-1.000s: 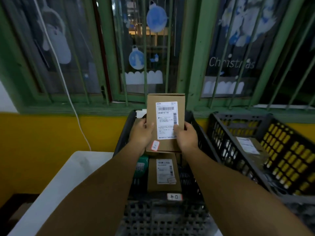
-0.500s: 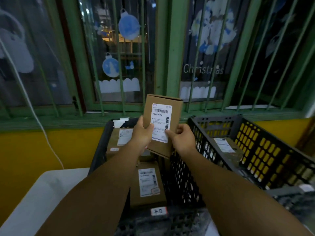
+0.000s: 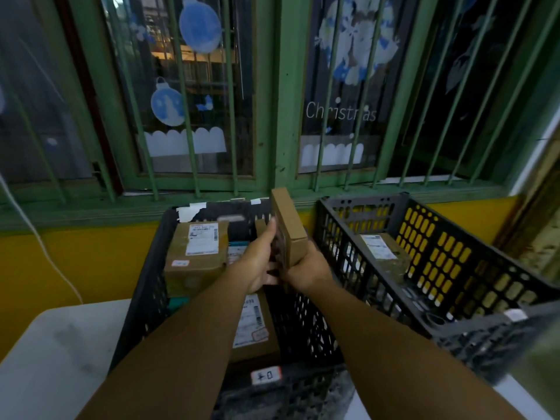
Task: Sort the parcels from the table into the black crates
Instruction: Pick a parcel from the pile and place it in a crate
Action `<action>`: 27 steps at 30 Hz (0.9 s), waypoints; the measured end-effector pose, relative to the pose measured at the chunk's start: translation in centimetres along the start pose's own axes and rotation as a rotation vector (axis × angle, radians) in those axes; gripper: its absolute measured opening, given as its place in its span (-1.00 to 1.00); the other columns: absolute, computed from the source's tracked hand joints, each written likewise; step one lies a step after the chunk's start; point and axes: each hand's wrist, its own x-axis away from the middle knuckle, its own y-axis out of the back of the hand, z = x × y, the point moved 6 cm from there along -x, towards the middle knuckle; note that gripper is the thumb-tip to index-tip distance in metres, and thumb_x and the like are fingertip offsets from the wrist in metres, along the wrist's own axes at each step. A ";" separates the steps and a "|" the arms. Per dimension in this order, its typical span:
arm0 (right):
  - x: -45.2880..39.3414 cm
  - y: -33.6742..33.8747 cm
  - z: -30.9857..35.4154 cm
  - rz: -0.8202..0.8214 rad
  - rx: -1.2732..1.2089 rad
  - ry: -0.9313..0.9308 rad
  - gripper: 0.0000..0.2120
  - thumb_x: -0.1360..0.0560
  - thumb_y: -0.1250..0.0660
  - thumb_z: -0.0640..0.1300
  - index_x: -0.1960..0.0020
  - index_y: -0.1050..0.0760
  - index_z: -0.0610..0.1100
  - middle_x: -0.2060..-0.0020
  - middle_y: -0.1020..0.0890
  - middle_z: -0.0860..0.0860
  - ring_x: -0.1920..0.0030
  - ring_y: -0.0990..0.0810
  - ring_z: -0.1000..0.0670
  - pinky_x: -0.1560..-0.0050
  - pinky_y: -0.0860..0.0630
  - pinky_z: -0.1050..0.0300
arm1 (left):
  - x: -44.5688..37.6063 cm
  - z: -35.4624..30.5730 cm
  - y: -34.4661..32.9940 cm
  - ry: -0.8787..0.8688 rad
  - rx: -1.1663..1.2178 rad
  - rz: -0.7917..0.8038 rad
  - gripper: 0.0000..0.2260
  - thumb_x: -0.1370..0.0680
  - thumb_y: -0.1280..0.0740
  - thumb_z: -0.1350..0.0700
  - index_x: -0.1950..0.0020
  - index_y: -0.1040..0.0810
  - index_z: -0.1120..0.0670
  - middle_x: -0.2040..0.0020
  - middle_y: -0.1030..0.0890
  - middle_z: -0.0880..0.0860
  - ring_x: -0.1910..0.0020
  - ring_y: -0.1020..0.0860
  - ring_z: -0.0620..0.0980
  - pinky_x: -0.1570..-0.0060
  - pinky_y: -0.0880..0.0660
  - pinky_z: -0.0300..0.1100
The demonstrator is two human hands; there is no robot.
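Observation:
I hold a small brown cardboard parcel (image 3: 291, 228) upright and edge-on above the gap between two black crates. My left hand (image 3: 260, 262) lies against its labelled left face with fingers stretched up along it. My right hand (image 3: 306, 268) grips its lower end from the right. The left crate (image 3: 142, 298) holds a large taped parcel (image 3: 197, 253) at its far end and a flat labelled parcel (image 3: 254, 325) nearer me. The right crate (image 3: 454, 259) holds one labelled brown parcel (image 3: 385, 253).
Both crates stand on a white table (image 3: 60, 353) against a yellow wall (image 3: 75, 262) under a green barred window (image 3: 281, 116). A white cable (image 3: 39, 237) hangs down the wall at the left. A small sticker (image 3: 266, 375) marks the left crate's near rim.
The parcel has turned from label-facing-me to edge-on and shifted right, toward the gap between the crates. My view has swung right, showing more of the right crate.

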 end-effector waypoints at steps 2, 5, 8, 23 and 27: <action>0.1 0.2 -0.4 0.069 -0.036 -0.025 -0.35 -0.26 -0.54 -0.18 -0.28 -0.37 -0.02 -0.12 -0.62 -0.02 -0.10 -0.60 -0.08 -0.11 -0.59 -0.08 | 0.3 0.1 -0.1 0.016 -0.011 0.035 -0.19 -0.36 -0.18 -0.50 -0.45 -0.43 -0.01 -0.35 -0.53 0.11 -0.28 -0.50 0.20 -0.23 -0.44 0.27; 0.4 0.8 0.0 0.119 -0.071 -0.026 -0.40 -0.25 -0.56 -0.27 -0.14 -0.32 -0.02 -0.06 -0.60 0.00 -0.07 -0.59 -0.05 -0.12 -0.59 -0.10 | 1.3 -0.2 -0.3 0.001 -0.014 0.045 -0.28 -0.46 -0.14 -0.45 -0.43 -0.45 -0.01 -0.30 -0.56 0.11 -0.22 -0.53 0.19 -0.11 -0.49 0.21; 0.9 1.4 0.6 0.087 -0.133 -0.002 -0.41 -0.29 -0.56 -0.25 -0.14 -0.27 -0.04 0.04 -0.56 0.07 -0.01 -0.57 0.00 -0.10 -0.59 -0.05 | 2.2 -0.7 -0.2 -0.063 -0.071 0.009 -0.34 -0.51 -0.11 -0.42 -0.44 -0.43 -0.02 -0.25 -0.57 0.13 -0.18 -0.54 0.16 -0.18 -0.48 0.21; 5.8 -3.0 -1.3 0.734 -0.425 -0.397 -0.72 -0.51 -0.40 -0.05 -0.20 -0.55 -0.03 -0.08 -0.66 -0.03 -0.07 -0.61 -0.05 -0.18 -0.51 -0.16 | 3.8 5.7 0.6 0.293 0.032 0.136 -0.26 -0.37 -0.16 -0.54 -0.18 -0.55 0.05 -0.39 -0.47 0.24 -0.36 -0.42 0.32 -0.32 -0.28 0.41; 4.1 -4.2 -1.0 0.583 -0.740 -0.525 -0.41 -0.58 -0.11 0.32 -0.21 -0.61 -0.12 0.04 -0.69 -0.12 -0.05 -0.61 -0.10 -0.01 -0.52 -0.03 | 3.4 6.1 0.6 0.302 0.061 0.105 -0.45 -0.50 -0.18 -0.39 -0.16 -0.57 0.03 -0.22 -0.57 0.22 -0.28 -0.47 0.31 -0.30 -0.33 0.36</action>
